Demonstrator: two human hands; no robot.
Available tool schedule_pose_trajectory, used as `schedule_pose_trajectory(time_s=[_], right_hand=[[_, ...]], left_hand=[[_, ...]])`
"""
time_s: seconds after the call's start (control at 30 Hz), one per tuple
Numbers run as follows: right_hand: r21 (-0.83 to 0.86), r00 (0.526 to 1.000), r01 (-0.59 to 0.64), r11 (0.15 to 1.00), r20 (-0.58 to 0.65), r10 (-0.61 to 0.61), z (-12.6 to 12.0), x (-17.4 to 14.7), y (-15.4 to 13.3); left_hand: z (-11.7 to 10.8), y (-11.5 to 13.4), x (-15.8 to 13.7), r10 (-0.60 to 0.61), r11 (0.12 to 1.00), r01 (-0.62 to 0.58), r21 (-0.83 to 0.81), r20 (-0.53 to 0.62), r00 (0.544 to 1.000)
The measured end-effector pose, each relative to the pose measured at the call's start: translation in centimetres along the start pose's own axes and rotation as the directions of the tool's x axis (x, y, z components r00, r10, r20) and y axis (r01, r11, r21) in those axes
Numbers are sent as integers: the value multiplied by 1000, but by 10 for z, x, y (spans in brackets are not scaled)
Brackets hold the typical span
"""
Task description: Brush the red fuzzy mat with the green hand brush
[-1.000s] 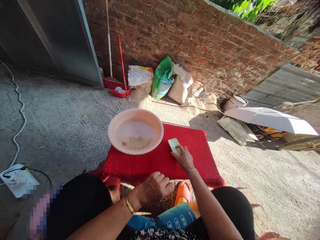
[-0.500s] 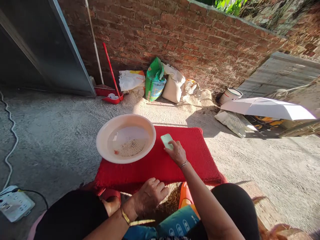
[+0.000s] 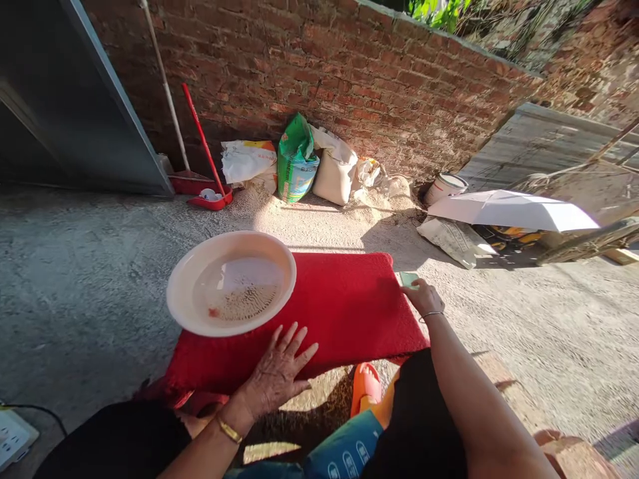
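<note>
My right hand [image 3: 426, 297] grips a light green smartphone [image 3: 409, 279] just past the right edge of the red cloth-covered table [image 3: 344, 299]. Part of the phone is hidden behind my fingers. With fingers spread, my left hand [image 3: 282, 369] reaches over the near edge of the red cover and holds nothing. Just beyond it, on the table's left side, stands a wide pale pink basin [image 3: 180, 303]. Clear water lies in the basin, with brown specks and a small reddish bit at the bottom.
Along the brick wall [image 3: 349, 73] stand a red dustpan [image 3: 214, 199], a green sack [image 3: 298, 163], a beige sack [image 3: 334, 173] and a white bucket [image 3: 446, 187]. An open pale umbrella [image 3: 509, 207] rests at right. A power strip [image 3: 14, 436] lies at lower left.
My right hand has taken the phone off the red cover and carried it right, past the table edge. My left hand has moved forward and spread its fingers. The view has shifted slightly.
</note>
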State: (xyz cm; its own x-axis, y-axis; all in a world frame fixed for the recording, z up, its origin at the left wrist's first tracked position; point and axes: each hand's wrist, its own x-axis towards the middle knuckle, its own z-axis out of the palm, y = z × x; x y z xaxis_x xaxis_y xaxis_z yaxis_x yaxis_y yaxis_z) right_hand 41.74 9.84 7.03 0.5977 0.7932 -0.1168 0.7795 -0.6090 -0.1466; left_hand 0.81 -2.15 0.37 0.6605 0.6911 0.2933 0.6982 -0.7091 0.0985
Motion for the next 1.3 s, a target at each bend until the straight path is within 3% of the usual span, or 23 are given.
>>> schedule_pose_trajectory(time_s=[0.07, 0.13, 0.2, 0.27, 0.33, 0.4, 0.53, 0.63, 0.73, 0.83, 0.93, 1.03, 1.13, 1.2, 1.23, 1.3], right_hand=[[93, 997, 82, 992, -13, -81, 6, -6, -19], [139, 966, 259, 956, -48, -255, 18, -23, -49], [114, 881, 472, 874, -90, -464, 31, -43, -78], [47, 760, 648, 760, -88, -643, 40, -58, -98], [-4, 693, 720, 694, -48, -719, 43, -63, -104], [-35, 737, 675, 737, -24, -676, 38, -55, -94], [-46, 958, 286, 957, -12, -287, 14, -20, -51], [-14, 998, 56, 998, -2, -56, 3, -1, -27], [41, 994, 92, 995, -61, -89, 6, 0, -33], [100, 959, 280, 955, -67, -275, 22, -17, -74], [154, 884, 465, 872, -19, -467, 41, -48, -140], [172, 774, 624, 762, -6, -633, 55, -83, -203], [132, 691, 718, 683, -18, -723, 61, -96, -239], [92, 684, 727, 680, -16, -729, 60, -82, -239], [77, 705, 708, 702, -11, -709, 59, -68, -231], [60, 795, 605, 794, -3, -606, 52, -32, -201]], left_hand=[[7, -7, -3, 21, 1000, -21, 16, 17, 1000], [12, -12, -5, 31, 999, -31, 41, 13, 999], [14, -13, -4, 35, 997, -34, 68, -15, 999], [14, -13, -3, 38, 995, -35, 88, -38, 999], [13, -12, -1, 46, 994, -41, 104, -48, 998], [13, -11, 0, 54, 992, -48, 120, -49, 997], [15, -11, -1, 53, 991, -48, 121, -45, 998], [17, -10, -1, 40, 994, -36, 104, -32, 999], [18, -7, -2, 32, 994, -31, 102, -8, 999], [18, -5, -2, 21, 995, -23, 93, 27, 999], [18, -4, -3, 7, 997, -12, 80, 58, 998], [17, -4, -4, -8, 999, 2, 54, 100, 995], [17, -4, -5, -17, 1000, 15, 16, 131, 991], [16, -5, -5, -14, 1000, 14, 2, 134, 991], [16, -4, -5, -8, 1000, 8, 0, 134, 991], [16, -4, -5, 0, 1000, -2, 10, 134, 991]])
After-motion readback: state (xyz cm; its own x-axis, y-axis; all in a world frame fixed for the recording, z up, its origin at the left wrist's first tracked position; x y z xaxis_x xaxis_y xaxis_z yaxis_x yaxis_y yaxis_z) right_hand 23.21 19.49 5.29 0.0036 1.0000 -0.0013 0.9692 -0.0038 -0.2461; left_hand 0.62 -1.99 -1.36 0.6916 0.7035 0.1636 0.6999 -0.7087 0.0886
